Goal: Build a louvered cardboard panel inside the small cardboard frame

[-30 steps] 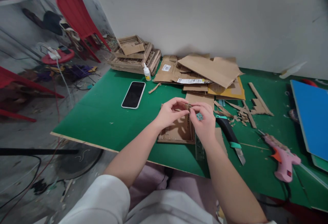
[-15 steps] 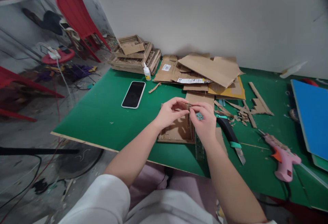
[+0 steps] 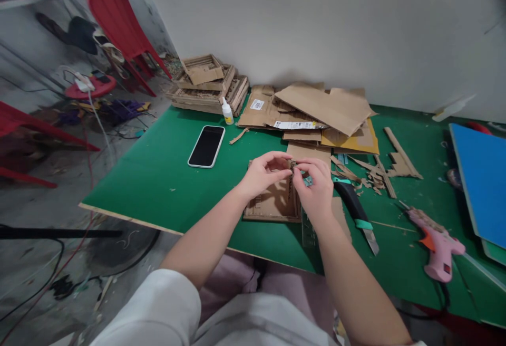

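Fingers: thumb and fingertips of left hand (image 3: 263,174) and right hand (image 3: 316,188) meet, both pinching a small corrugated cardboard strip (image 3: 292,165), upright between them. Fingertips cover much of it; cannot tell whether it touches the tray below.

Directly under the hands: shallow cardboard tray (image 3: 276,203), flat on the green desk (image 3: 150,177), close to the middle of the near edge. Clear ruler (image 3: 308,232) just beside the tray's right side, partly under the right wrist, pointing toward the near edge.

Right of the right hand: utility knife (image 3: 353,204), blade exposed, tip toward the near edge. Cardboard scraps (image 3: 375,180) beyond it. Pink glue gun (image 3: 437,248) toward the near right corner, nozzle pointing left. Blue board (image 3: 480,177) along the right edge.

Left of the hands: phone (image 3: 206,146), screen dark, between tray and left edge. White glue bottle (image 3: 227,112) upright behind it. Stacked trays (image 3: 195,104) at the far left corner. Cardboard sheets (image 3: 324,107) piled along the far edge, by the wall (image 3: 296,24).
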`<state>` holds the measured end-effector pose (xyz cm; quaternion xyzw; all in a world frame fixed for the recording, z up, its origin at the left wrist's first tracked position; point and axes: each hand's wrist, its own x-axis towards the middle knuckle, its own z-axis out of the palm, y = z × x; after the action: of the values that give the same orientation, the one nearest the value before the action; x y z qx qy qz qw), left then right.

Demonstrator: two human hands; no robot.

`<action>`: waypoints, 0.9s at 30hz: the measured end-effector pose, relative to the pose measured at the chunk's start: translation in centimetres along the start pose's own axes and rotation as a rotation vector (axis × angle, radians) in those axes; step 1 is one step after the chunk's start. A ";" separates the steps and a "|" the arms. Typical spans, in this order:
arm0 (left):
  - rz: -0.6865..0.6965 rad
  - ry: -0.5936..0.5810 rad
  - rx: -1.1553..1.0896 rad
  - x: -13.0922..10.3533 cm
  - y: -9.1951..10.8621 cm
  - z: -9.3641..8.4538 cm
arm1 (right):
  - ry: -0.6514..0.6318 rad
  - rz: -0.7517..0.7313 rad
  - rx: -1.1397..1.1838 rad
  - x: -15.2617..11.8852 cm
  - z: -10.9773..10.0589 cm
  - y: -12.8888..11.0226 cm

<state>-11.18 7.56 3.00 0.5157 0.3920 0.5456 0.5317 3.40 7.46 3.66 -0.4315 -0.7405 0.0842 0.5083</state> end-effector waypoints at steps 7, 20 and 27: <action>-0.063 -0.009 -0.069 0.0 -0.2 -0.3 | -0.015 0.026 0.037 0.0 -0.2 -0.2; 0.055 0.032 0.066 -0.2 0.1 0.1 | 0.025 -0.061 -0.019 0.1 0.0 0.2; 0.055 0.039 0.101 -0.3 0.1 0.1 | 0.003 -0.113 -0.064 0.1 0.1 0.7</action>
<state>-11.12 7.26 3.10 0.5418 0.4150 0.5495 0.4820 3.68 7.97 3.28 -0.4052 -0.7653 0.0311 0.4992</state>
